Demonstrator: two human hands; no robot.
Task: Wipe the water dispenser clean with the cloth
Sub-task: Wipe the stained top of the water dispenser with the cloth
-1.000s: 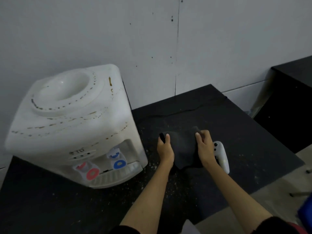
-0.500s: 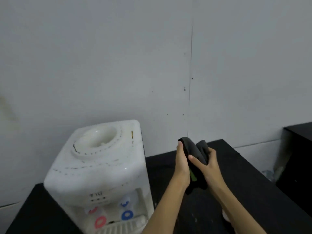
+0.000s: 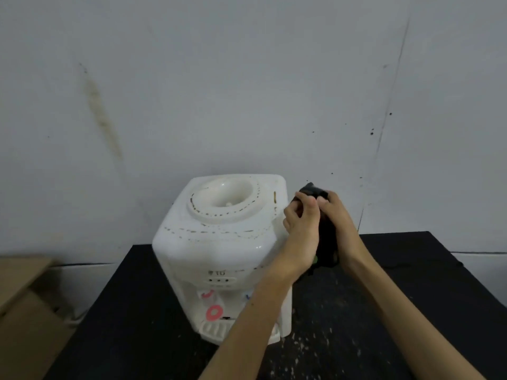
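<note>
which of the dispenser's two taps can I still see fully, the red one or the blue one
The red tap, with its red ring below. The blue tap is mostly hidden behind the left forearm; only a sliver of blue shows.

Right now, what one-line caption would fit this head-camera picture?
Both hands, left and right, bunch a dark cloth beside a stained white water dispenser on a black table.
</note>
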